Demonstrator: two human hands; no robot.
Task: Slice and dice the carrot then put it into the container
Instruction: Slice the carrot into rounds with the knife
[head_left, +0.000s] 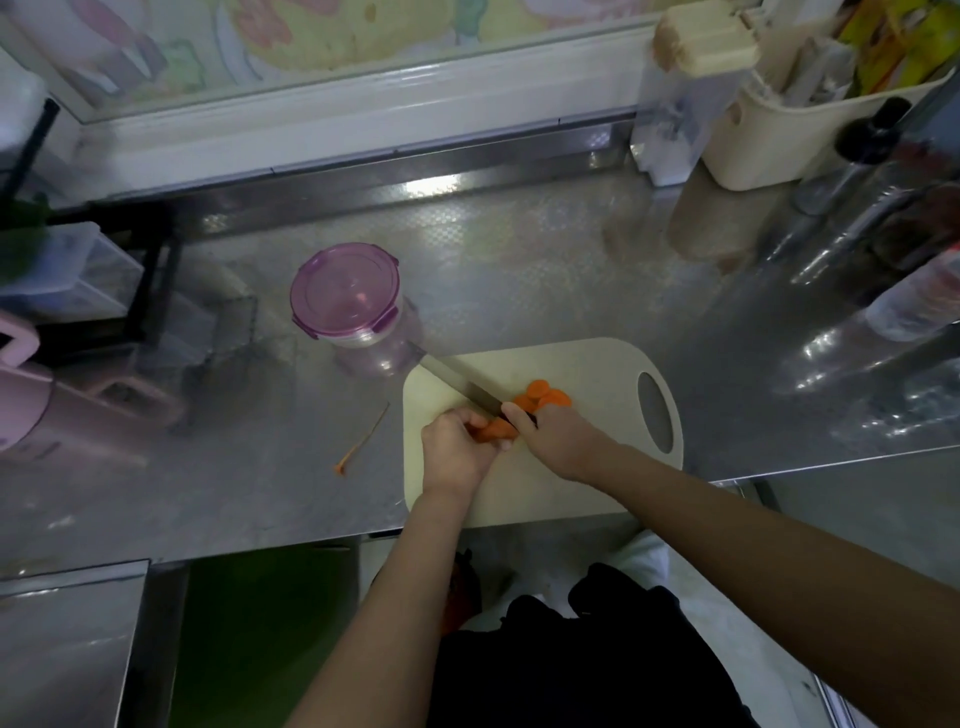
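Note:
A cream cutting board lies at the counter's front edge. My left hand grips the uncut piece of carrot on the board. My right hand grips the knife handle, and the knife blade points up and left, resting against the carrot's cut end. Several orange carrot slices lie just right of the blade. A clear round container with a purple clip lid stands closed on the counter, beyond the board's left corner near the blade tip.
A thin carrot tail lies on the steel counter left of the board. A pink jug and clear boxes stand at the left. A cream basket and bottles crowd the right.

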